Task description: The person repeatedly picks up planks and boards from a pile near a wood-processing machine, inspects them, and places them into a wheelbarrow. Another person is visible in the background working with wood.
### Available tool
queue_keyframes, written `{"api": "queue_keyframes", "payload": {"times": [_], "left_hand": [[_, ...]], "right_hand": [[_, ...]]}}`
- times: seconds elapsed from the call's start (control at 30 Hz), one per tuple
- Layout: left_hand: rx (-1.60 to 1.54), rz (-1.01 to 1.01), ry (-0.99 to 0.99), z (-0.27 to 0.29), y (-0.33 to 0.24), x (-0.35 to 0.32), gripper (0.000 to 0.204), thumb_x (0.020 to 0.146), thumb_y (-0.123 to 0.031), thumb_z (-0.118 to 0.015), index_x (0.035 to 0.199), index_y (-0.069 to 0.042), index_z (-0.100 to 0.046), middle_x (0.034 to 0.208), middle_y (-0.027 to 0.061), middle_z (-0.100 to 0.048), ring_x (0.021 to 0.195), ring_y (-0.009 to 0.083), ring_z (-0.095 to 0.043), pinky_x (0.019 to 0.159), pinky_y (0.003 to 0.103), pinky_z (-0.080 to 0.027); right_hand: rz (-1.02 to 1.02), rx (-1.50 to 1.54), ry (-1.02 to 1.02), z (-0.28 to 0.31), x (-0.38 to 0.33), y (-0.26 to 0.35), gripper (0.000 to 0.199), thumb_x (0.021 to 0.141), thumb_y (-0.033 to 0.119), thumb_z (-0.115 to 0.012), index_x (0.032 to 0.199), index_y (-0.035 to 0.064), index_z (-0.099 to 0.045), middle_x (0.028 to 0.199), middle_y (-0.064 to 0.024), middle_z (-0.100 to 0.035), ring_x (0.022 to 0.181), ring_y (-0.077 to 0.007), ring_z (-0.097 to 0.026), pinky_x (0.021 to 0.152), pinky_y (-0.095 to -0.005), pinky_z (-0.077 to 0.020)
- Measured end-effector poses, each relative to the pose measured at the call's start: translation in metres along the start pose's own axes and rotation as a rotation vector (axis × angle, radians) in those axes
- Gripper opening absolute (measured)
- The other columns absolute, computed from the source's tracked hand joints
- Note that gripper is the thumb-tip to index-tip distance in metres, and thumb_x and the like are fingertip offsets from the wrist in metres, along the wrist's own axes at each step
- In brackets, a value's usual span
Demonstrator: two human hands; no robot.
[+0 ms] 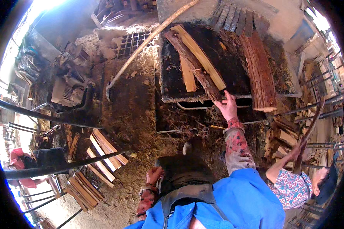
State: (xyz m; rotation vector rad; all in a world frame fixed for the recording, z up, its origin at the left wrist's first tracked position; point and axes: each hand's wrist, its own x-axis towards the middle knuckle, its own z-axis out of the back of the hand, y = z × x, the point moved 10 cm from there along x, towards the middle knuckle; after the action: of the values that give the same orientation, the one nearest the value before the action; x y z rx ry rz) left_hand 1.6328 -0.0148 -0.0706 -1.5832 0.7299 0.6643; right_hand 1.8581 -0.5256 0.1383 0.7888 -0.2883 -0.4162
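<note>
The right hand (227, 106) grasps the near end of a dark log (193, 65); its fingers clench the bark. The log lies diagonally on a black slab (233, 65), beside pale planks (198, 53). The left hand (153, 175) rests loosely curled against dark clothing.

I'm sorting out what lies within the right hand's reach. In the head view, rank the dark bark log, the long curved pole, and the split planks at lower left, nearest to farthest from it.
From the right hand:
1. Dark bark log: its lower end meets the fingers, just up and left.
2. Long curved pole: farther up and left, leaning across the earth wall.
3. Split planks: lowest left, on the ground beyond the dark rail.
</note>
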Motion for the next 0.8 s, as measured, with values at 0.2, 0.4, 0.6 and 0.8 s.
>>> {"api": "queue_keyframes", "payload": {"times": [0.2,0.4,0.6,0.8], "left_hand": [[0.087,-0.133,0.070,-0.022,-0.067,0.046,0.022,0.092,-0.018,-0.068,0.095,0.003,-0.064,0.082,0.0105,-0.069,0.068,0.0164,-0.065,0.061,0.028,-0.053],[0.182,-0.104,0.216,-0.055,-0.144,0.106,0.020,0.090,-0.017,-0.069,0.091,0.002,-0.063,0.084,0.0099,-0.069,0.073,0.0152,-0.067,0.063,0.027,-0.054],[0.206,-0.191,0.282,-0.063,-0.234,0.152,0.035,0.089,-0.019,-0.072,0.111,0.006,-0.060,0.088,0.0087,-0.070,0.077,0.0137,-0.065,0.063,0.027,-0.052],[0.122,-0.307,0.303,-0.093,-0.330,0.145,0.038,0.090,-0.018,-0.072,0.116,0.006,-0.058,0.091,0.0097,-0.070,0.083,0.0157,-0.067,0.071,0.028,-0.053]], "right_hand": [[0.018,0.051,-0.084,-0.027,0.011,0.004,0.070,0.077,0.026,-0.079,0.133,-0.0033,-0.048,0.114,-0.0245,-0.064,0.094,-0.0342,-0.067,0.083,-0.0427,-0.0531],[-0.206,0.132,0.041,-0.061,-0.028,0.025,0.062,0.083,0.029,-0.074,0.126,-0.0111,-0.054,0.120,-0.0281,-0.063,0.113,-0.0351,-0.062,0.093,-0.0414,-0.0499],[-0.222,0.167,0.015,-0.057,0.015,0.094,0.056,0.084,0.031,-0.074,0.117,-0.0118,-0.060,0.108,-0.0269,-0.067,0.103,-0.0360,-0.067,0.087,-0.0431,-0.0523],[-0.095,-0.036,0.090,-0.063,0.024,0.109,0.055,0.081,0.038,-0.077,0.111,-0.0060,-0.066,0.094,-0.0207,-0.068,0.082,-0.0280,-0.070,0.073,-0.0367,-0.0556]]}}
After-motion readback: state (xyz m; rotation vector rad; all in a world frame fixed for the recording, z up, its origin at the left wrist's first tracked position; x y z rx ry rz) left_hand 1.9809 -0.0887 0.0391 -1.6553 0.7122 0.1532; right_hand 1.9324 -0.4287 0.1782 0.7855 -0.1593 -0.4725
